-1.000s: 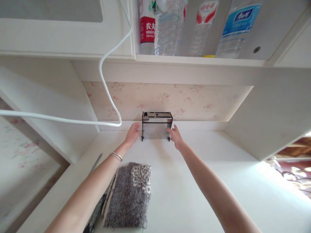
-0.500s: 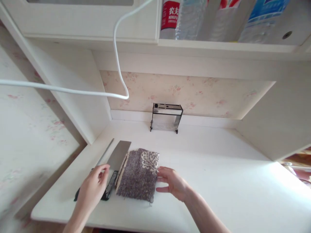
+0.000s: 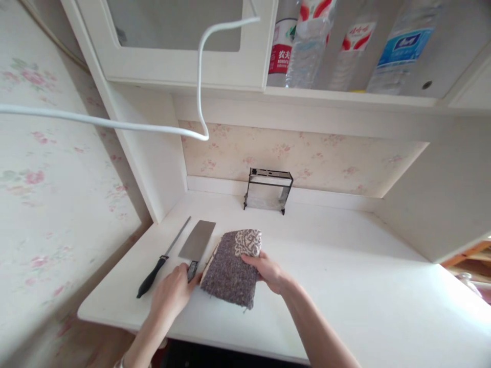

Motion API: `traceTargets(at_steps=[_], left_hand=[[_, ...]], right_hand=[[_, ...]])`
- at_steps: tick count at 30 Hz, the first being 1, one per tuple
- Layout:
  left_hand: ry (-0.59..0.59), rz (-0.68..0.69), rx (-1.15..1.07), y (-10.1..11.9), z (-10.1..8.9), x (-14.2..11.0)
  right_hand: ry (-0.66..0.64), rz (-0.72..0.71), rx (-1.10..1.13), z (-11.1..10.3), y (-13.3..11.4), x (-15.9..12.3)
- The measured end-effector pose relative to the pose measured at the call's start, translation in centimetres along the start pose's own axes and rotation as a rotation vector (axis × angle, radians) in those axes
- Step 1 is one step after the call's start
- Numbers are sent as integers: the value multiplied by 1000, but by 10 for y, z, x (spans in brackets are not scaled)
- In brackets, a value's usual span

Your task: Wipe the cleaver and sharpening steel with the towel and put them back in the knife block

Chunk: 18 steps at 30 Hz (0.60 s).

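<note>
A folded grey-brown cloth (image 3: 230, 268) with a pale patterned end lies near the front of the white counter (image 3: 345, 286). My right hand (image 3: 268, 272) grips its right edge, thumb on top. Left of the cloth lies a cleaver (image 3: 197, 239) with a broad steel blade. My left hand (image 3: 172, 295) is curled over its black handle, which is mostly hidden. Further left lies a thin steel rod (image 3: 163, 258) with a black grip. A clear knife holder (image 3: 268, 189) with a black frame stands against the back wall, with no blades showing in it.
A white cable (image 3: 200, 92) hangs across the upper left. Several water bottles (image 3: 307, 43) stand on the shelf above. A cabinet side panel (image 3: 153, 153) closes in the counter on the left, another panel (image 3: 441, 194) on the right. The counter's front edge is close to my hands.
Both hands have left the knife holder and come back to the front of the counter. The left has closed over the cleaver handle, and the right has taken the cloth's edge.
</note>
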<state>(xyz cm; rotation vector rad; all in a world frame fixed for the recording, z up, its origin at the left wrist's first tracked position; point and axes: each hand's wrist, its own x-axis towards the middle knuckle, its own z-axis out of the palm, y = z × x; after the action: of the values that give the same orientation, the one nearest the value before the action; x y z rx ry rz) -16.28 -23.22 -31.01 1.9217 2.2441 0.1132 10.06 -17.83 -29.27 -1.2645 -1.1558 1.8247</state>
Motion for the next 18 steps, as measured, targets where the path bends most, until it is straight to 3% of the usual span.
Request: traceTargets(at_steps=[7,11,18], left_hand=[[-172,-11,-170,3,-10,26],[-143,-14,-376,11,-9,35],[-237,19,-958,65,-1,30]], right_hand=[[75,-180,367,-38,-3,8],[121,-286,580,-44,12,14],[111,-422,752,-44,15,13]])
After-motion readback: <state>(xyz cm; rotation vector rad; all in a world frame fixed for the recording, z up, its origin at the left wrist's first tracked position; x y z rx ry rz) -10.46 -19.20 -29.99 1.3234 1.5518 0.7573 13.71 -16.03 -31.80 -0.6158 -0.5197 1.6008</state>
